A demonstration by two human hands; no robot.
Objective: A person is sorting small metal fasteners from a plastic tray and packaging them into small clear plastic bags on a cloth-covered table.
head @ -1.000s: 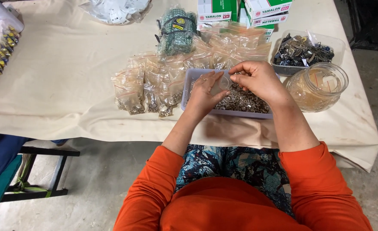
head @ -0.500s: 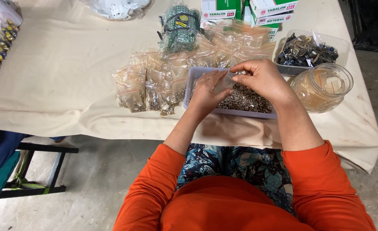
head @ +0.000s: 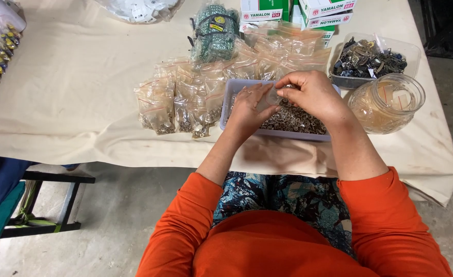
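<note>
Both my hands meet over a pale lilac tray [head: 232, 92] full of small metal rings [head: 298, 119]. My left hand [head: 247, 109] and my right hand [head: 311, 92] together pinch a small clear plastic bag [head: 269, 98] above the rings. The bag's contents are too small to make out. Orange sleeves cover my upper arms. The tray sits near the front edge of a table with a cream cloth [head: 82, 92].
Left of the tray lie several small filled bags [head: 177, 100]. A clear jar [head: 385, 102] and a clear tub of dark metal parts [head: 370, 59] stand at the right. Boxes [head: 298, 13] and a green bundle [head: 215, 31] are behind. A dark stool frame [head: 57, 202] is lower left.
My hands have stayed over the tray, fingers shifting slightly on the small bag. The view has moved a little; nothing else changed.
</note>
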